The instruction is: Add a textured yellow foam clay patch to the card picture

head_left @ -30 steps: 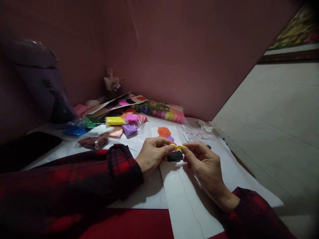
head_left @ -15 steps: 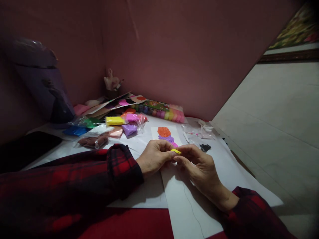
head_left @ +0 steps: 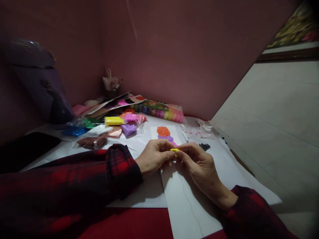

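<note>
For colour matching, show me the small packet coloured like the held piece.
The yellow packet, left of the bright pink packet: it alone matches the yellow piece.

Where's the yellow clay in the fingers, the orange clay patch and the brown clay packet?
Yellow clay (head_left: 174,150): head view, middle of the piece.
Orange clay patch (head_left: 163,131): head view, centre of its top.
Brown clay packet (head_left: 89,142): head view, left part of its filling.

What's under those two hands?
Beneath the left hand, right hand and the yellow piece they pinch lies a white paper strip; its orange patch and purple patch show beyond. The stretch the hands cover can't be seen.
</note>
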`<control>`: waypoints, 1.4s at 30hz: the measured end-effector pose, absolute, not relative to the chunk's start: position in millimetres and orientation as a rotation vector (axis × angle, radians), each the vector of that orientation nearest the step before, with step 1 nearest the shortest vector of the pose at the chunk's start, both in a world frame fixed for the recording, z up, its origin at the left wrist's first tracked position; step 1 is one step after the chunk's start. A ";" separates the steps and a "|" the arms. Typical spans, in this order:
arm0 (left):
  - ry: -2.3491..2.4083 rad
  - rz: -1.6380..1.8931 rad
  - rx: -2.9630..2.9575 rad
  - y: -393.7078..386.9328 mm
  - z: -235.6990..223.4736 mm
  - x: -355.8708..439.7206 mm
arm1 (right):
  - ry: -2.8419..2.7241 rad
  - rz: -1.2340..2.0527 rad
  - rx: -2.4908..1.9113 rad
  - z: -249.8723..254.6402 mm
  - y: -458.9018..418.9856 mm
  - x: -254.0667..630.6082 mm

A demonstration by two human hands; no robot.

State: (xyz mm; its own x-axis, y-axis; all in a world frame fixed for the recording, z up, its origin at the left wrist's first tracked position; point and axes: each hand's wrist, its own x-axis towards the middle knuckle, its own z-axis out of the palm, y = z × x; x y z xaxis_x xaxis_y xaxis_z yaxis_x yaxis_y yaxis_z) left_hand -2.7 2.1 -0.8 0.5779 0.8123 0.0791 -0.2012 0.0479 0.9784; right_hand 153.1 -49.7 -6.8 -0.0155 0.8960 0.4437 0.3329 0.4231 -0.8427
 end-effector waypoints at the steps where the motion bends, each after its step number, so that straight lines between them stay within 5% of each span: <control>1: 0.593 0.850 1.301 1.8 -0.4 -2.9 | -1.569 0.636 -1.112 -7.2 -49.5 152.9; 18: 0.732 1.085 1.175 4.6 2.4 -0.6 | -1.350 0.574 -1.149 -5.3 -47.7 150.9; 34: 0.595 0.934 1.272 4.5 -2.6 0.1 | -1.452 0.738 -1.081 -3.7 -50.9 148.8; 42: 0.696 0.872 1.306 2.7 2.3 -2.0 | -1.662 0.492 -1.138 -5.4 -50.0 153.3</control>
